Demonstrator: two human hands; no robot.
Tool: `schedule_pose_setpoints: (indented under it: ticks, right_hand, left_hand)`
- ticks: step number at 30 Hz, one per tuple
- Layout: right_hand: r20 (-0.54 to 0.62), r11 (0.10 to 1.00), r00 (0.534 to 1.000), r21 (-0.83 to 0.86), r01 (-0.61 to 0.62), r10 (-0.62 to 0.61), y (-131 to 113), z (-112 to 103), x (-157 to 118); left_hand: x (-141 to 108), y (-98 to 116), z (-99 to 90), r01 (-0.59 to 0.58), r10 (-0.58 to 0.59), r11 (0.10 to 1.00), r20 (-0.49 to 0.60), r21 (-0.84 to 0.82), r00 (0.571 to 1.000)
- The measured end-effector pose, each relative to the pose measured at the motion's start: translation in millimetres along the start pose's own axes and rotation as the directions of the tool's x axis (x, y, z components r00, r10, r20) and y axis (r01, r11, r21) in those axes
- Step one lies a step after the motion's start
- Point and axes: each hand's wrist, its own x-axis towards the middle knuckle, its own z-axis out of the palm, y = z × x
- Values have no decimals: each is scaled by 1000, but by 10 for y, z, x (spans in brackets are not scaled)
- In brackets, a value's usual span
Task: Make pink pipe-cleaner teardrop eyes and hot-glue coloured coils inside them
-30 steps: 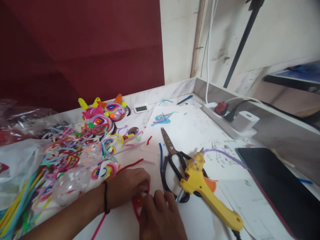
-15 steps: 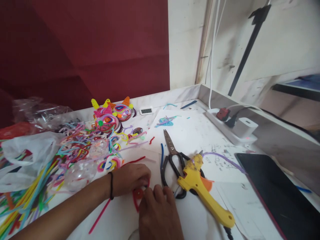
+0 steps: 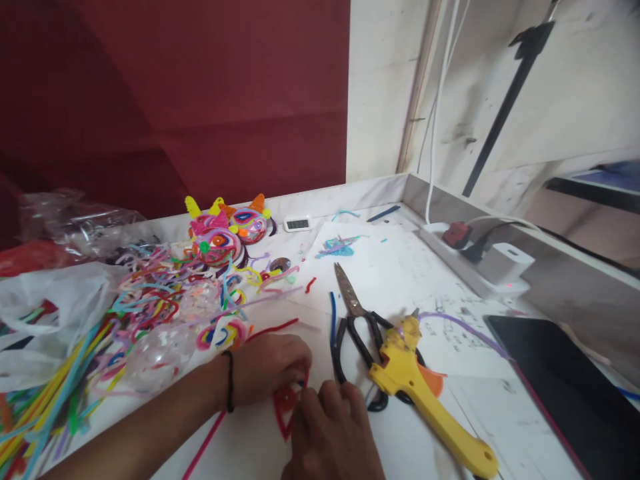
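Note:
My left hand [image 3: 273, 368], with a black band at its wrist, has its fingers closed on the upper part of a small red piece [image 3: 285, 408] with a pink-red edge. Against the right side of that same piece, my right hand [image 3: 330, 430] is closed, its fingertips pinching the edge. The fingers hide much of the piece. A pink-red pipe cleaner [image 3: 205, 445] runs out below my left wrist. Black-handled scissors [image 3: 354, 307] lie open just beyond my right hand, partly under a yellow glue gun [image 3: 430, 407].
Pipe cleaners [image 3: 55, 393] and scraps heap at the left beside plastic bags [image 3: 55, 293]. Colourful round decorated pieces [image 3: 217, 243] lie behind, near a small white timer [image 3: 297, 223]. A power strip [image 3: 475, 267] and black tablet [image 3: 565, 393] are at the right.
The view has shifted slightly, so the table items appear a little further right and lower. Both hands keep their hold on the red piece, which shows slightly more between them.

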Motion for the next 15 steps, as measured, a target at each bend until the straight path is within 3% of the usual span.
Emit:
schedule_pose_setpoints:
  ticks: [8,15]
  right_hand:
    - [-40,999,999,-25,20,-21,-7,52,-13]
    - [33,1000,999,-3,13,-13,-8,-42,4]
  left_hand:
    - [14,5,-31,24,-24,1000,46,7,999]
    - [48,-21,-35,56,-55,998,85,-7,995]
